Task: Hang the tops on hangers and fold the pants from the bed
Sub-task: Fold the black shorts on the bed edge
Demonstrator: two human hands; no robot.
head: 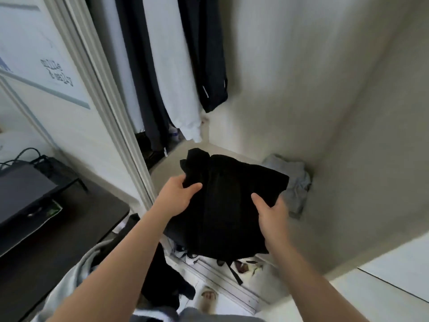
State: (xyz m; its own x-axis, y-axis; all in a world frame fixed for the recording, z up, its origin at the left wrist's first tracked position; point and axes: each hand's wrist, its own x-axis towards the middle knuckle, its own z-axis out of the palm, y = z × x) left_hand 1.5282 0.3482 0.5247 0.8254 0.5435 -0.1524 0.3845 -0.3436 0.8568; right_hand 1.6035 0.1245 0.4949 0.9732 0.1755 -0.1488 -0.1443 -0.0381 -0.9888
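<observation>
Pale closet walls (301,77) fill the upper right, and a white door frame (111,101) runs down the left side of the opening. Three pieces hang inside: a dark garment (139,77), a white top (171,77) beside it, and a dark jacket (204,54) with small reflective strips near its cuffs. On the closet floor, in the far right corner, lies a crumpled grey cloth (294,182).

Both bare arms reach forward and hold a folded pair of black pants (227,205) in the air over the closet floor, below the hanging clothes and just in front of the grey cloth (a dark cord dangles from the near edge). The left hand (176,196) grips the left side, thumb lying on top and fingers curled under the fabric. The right hand (271,214) grasps the right side the same way, thumb on top, fingers hidden beneath.

To the left stands a dark desk (69,228) with a black box (21,189) and cables on it, and a poster (34,54) hangs on the wall above. Lower down, more grey and black clothing (162,282) hangs near the left arm, and a foot (209,296) shows on the white floor.
</observation>
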